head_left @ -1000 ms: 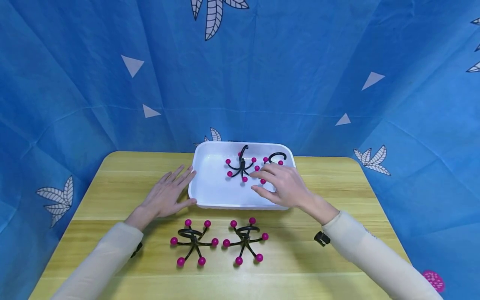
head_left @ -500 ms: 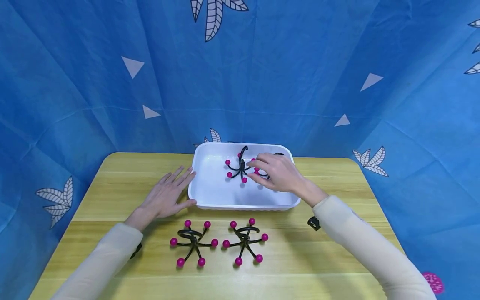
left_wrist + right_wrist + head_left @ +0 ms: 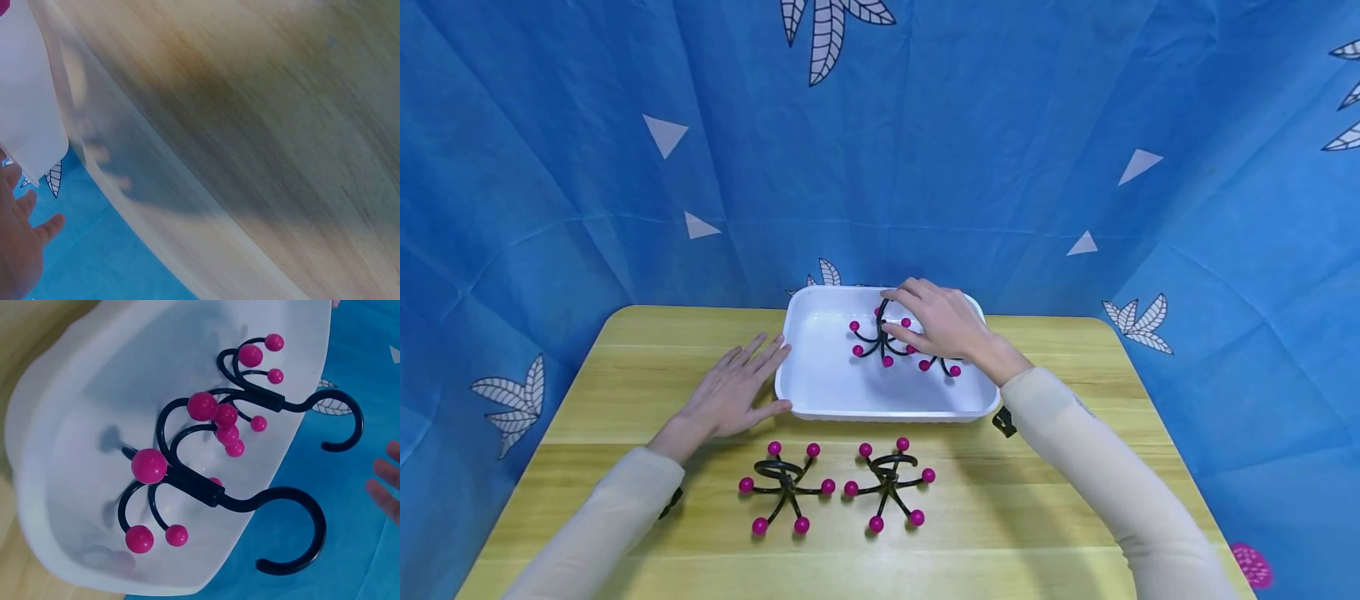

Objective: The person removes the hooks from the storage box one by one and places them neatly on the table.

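Two black swivel hooks with pink ball tips stand in a white tray (image 3: 820, 392); the left one (image 3: 882, 335) shows well, while my right hand (image 3: 943, 321) covers much of the right one (image 3: 955, 371). That hand hovers over them, thumb and fingers spread around the left hook's top. In the right wrist view the nearer hook (image 3: 194, 484) and farther hook (image 3: 262, 398) both appear apart from the fingertips (image 3: 384, 494). My left hand (image 3: 730, 390) lies with straight, spread fingers against the tray's left rim.
Two more such hooks, a left one (image 3: 787, 481) and a right one (image 3: 890, 482), stand in front of the tray on the wooden table (image 3: 1037, 517). A blue patterned curtain (image 3: 1000, 125) hangs right behind the table.
My right hand has moved left and away from me, from over the right hook to the top of the left hook in the tray. The left hand has stayed put.
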### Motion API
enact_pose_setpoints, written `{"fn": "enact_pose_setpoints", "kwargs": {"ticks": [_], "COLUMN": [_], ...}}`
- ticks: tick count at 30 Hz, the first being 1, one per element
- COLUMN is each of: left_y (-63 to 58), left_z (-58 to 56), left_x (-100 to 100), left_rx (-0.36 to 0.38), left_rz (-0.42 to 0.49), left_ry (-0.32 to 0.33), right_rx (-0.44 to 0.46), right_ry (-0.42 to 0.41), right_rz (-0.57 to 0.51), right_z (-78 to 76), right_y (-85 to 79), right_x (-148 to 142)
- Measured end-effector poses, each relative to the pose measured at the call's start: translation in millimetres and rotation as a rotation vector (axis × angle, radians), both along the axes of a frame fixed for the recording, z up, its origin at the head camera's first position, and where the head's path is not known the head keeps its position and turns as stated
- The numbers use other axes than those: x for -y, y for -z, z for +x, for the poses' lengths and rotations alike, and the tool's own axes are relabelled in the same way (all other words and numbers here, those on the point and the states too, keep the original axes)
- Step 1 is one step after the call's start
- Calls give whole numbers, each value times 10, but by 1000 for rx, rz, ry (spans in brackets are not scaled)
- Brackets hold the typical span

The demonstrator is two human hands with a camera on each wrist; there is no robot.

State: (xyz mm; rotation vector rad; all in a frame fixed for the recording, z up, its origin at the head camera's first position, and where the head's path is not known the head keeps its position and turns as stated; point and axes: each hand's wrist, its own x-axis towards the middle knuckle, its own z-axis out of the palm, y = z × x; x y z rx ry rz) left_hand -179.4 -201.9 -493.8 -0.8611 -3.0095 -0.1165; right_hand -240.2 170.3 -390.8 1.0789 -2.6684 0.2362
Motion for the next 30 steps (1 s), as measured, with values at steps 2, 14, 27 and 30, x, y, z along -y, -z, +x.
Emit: {"fn": "enact_pose_setpoints", "kwargs": {"ticks": [2, 14, 27, 30], "left_y": [0, 8, 17, 17], "left_z": [0, -1, -21, -23], "left_x": [1, 4, 10, 9], "left_rx": [0, -6, 2, 4], "left_rz": [-2, 3, -9, -8], "left_ry": [0, 5, 3, 2], "right_rx": [26, 119, 114, 103], "right_ry": [22, 93, 90, 88], "right_rz": [24, 115, 124, 131], "right_z": [-42, -224, -334, -355], "right_y": [4, 145, 240, 259], "right_x": [16, 34, 61, 58]}}
